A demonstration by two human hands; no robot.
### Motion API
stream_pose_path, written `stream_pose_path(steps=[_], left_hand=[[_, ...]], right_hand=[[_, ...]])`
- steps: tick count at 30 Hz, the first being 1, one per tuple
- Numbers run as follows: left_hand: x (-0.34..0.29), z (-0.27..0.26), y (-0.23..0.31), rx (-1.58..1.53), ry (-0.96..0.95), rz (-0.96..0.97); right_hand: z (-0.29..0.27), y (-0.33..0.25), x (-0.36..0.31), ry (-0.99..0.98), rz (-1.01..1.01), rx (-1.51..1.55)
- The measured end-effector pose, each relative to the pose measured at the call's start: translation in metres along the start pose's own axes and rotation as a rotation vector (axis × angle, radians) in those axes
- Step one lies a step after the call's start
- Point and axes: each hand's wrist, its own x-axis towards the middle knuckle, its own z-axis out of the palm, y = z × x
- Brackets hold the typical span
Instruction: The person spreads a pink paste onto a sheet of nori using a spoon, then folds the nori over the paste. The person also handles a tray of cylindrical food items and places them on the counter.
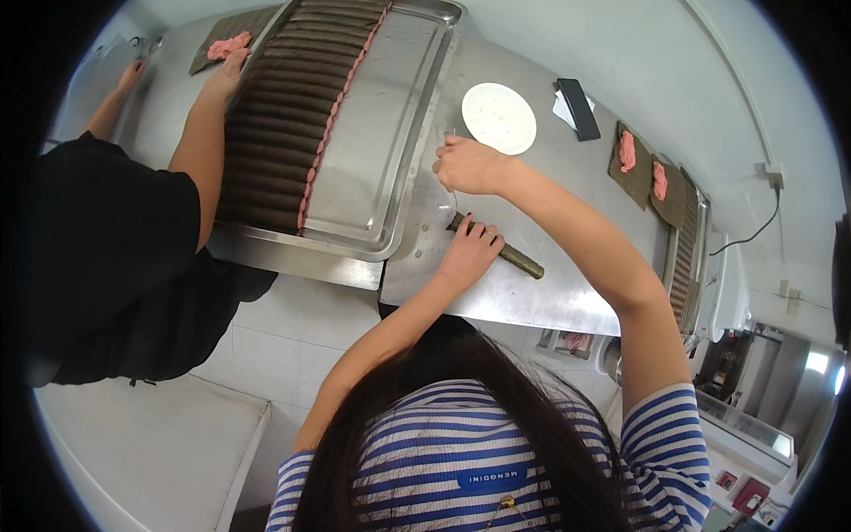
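**Position.** A dark seaweed roll lies on the steel table, just off the near right corner of the long metal tray. It is apart from the tray's rim and does not touch it.

**Hands.** The left hand lies flat over the end of the roll nearer the tray, fingers spread and pressing down; it is not wrapped around the roll. The right hand is closed in a fist above that end. It grips a thin pale utensil that hangs down toward the roll. What kind of utensil it is cannot be made out.

**Orientation.** The roll's long axis runs diagonally. One end, under the fingers, points toward the tray corner. The free end points away from the tray, toward the table's near edge. The roll lies flat and looks straight.

**Judgement on the step.** The work appears to be the finishing of the roll's tray-side end. It would go best with even downward pressure from the left palm so the roll cannot turn. The utensil should meet the end in line with the long axis, not across it, so the wrap does not tear.

**Surroundings.** Finished rolls fill the far half of the tray. A white plate sits beyond the tray's right side. A co-worker's hand works at the tray's far side.
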Motion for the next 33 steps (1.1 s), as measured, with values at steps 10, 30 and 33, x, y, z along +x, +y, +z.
stream_pose_path(steps=[10, 30, 33], left_hand=[[-0.002, 0.002, 0.000, -0.014, 0.061, -0.002], [-0.006, -0.072, -0.033, 0.077, -0.180, 0.017], [0.003, -0.083, -0.042, 0.083, -0.232, 0.024]], right_hand=[[-0.008, 0.008, 0.003, -0.061, 0.038, -0.184], [0.244, -0.007, -0.337, 1.360, 1.713, 1.263], [0.301, 0.005, -0.370, 1.124, 1.869, 1.072]])
